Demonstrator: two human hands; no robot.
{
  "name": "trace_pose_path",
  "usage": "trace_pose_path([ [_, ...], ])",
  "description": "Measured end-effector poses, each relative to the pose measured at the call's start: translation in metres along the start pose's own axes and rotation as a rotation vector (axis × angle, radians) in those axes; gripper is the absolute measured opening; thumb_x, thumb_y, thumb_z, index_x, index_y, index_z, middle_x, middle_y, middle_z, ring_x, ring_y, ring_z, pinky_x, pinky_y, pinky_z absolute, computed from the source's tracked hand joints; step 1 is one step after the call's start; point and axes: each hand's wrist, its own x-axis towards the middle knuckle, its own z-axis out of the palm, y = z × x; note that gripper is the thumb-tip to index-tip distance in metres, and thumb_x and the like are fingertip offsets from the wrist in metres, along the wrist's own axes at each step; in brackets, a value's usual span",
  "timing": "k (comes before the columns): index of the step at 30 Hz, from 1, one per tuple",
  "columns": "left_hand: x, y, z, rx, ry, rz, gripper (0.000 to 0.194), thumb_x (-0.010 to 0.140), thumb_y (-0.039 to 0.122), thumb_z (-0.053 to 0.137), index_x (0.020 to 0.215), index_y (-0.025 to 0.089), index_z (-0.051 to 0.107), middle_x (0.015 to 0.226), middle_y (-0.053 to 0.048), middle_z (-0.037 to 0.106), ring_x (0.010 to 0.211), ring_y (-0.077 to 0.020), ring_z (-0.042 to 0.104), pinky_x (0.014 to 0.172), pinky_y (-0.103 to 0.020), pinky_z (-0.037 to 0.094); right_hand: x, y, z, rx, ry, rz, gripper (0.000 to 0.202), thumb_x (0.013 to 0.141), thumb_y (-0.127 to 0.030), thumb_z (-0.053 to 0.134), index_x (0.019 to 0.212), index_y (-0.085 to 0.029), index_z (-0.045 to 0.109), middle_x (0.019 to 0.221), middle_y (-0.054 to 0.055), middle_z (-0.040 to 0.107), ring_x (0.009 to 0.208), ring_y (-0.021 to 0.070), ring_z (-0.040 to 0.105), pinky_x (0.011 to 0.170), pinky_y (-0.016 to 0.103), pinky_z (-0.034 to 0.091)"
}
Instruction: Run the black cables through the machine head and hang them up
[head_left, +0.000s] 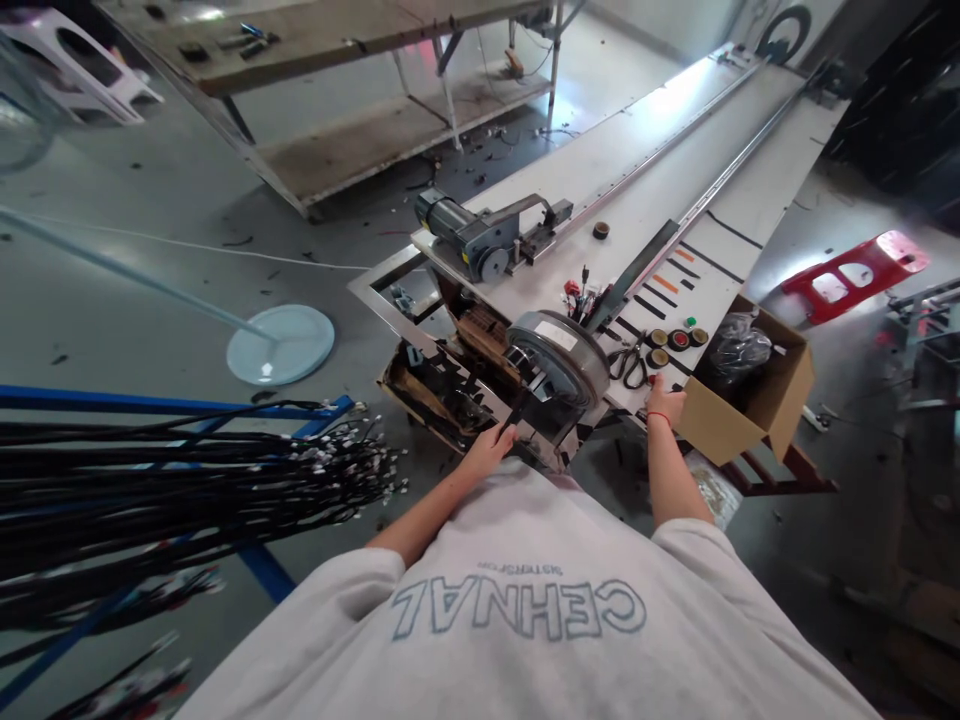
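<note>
My left hand point(489, 450) is closed at the front of the metal frame point(525, 440), below and left of a large grey wheel point(566, 355). My right hand point(666, 402) lies at the near table edge with its fingers curled in. A small bit of red shows by its fingertips; what it holds, if anything, I cannot make out. Just beyond that hand are black-handled scissors point(634, 368) and several tape rolls point(679, 340). To its right stands an open cardboard box point(712, 420) with a plastic bag point(739, 350) inside.
A long white table point(645, 150) with a metal rail point(739, 155) runs away from me. A motor unit point(465, 235) sits on its left side. Black cable bundles point(225, 470) hang on a blue rack point(150, 405) at left. A red stool point(855, 278) lies at right.
</note>
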Motion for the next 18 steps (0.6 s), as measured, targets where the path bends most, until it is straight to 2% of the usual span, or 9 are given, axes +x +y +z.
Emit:
trace_pose_path([
  [8,0.001,0.007,-0.009,0.111,0.079,0.057,0.045,0.087,0.057,0.037,0.075,0.017,0.053,0.062,0.001,0.05,0.059,-0.0123,0.045,0.058,-0.024,0.038,0.001,0.0,-0.004,0.022,-0.024,-0.007,0.073,0.078,-0.075,0.043,0.117,-0.014,0.049,0.122,0.022,0.056,0.114,0.0338,0.054,0.096,0.043,0.043],
  [11,0.002,0.008,-0.012,0.164,0.123,0.056,0.044,0.086,0.056,0.038,0.075,0.017,0.055,0.063,0.0,0.052,0.062,-0.0139,0.048,0.059,-0.025,0.039,0.001,-0.001,-0.005,0.025,-0.027,-0.006,0.072,0.077,-0.073,0.048,0.117,-0.013,0.05,0.122,0.023,0.056,0.115,0.0338,0.054,0.096,0.043,0.042],
  [15,0.001,0.007,-0.011,0.182,0.085,0.062,0.043,0.086,0.054,0.039,0.074,0.016,0.056,0.062,0.0,0.053,0.061,-0.0143,0.049,0.059,-0.026,0.039,0.001,-0.002,-0.006,0.037,-0.02,-0.009,0.07,0.077,-0.07,0.051,0.117,-0.012,0.05,0.121,0.023,0.057,0.115,0.0343,0.054,0.096,0.043,0.042],
  [18,0.003,0.009,-0.009,0.167,0.113,0.065,0.041,0.087,0.051,0.039,0.075,0.016,0.057,0.063,0.0,0.055,0.063,-0.0146,0.05,0.06,-0.026,0.04,0.002,-0.001,-0.005,0.032,-0.023,-0.012,0.069,0.077,-0.07,0.05,0.116,-0.013,0.05,0.12,0.023,0.057,0.114,0.034,0.055,0.095,0.043,0.043],
])
